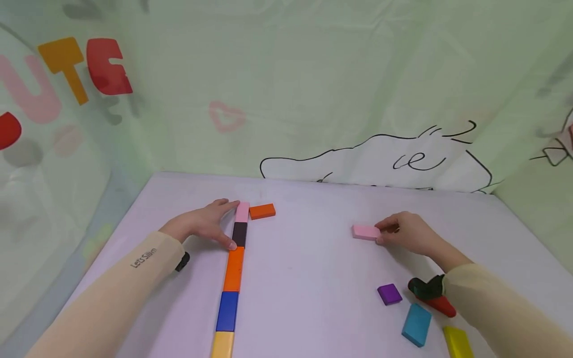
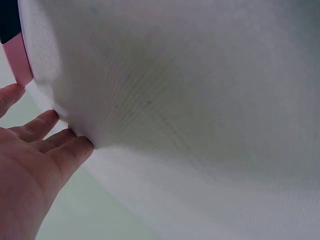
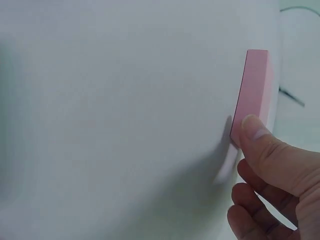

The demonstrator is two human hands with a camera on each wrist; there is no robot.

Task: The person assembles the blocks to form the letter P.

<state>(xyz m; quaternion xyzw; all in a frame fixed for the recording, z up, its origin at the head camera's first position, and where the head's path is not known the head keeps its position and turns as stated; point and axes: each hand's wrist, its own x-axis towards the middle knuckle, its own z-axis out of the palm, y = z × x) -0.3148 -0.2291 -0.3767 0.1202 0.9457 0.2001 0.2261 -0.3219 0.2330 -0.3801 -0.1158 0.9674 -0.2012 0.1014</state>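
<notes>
Right of centre, the right hand [image 1: 405,232] pinched a pink block [image 1: 364,232]. Left of centre, the left hand [image 1: 201,222], widely spread, touched a block row [image 1: 234,268].

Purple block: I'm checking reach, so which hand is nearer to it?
Right. The right hand pinches a pink block beyond the purple block; the left hand is farther off to the left, touching the row of blocks.

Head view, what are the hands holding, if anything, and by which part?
The right hand pinches a pink block by its right end, as seen there. The left hand only touches the row of blocks.
</notes>
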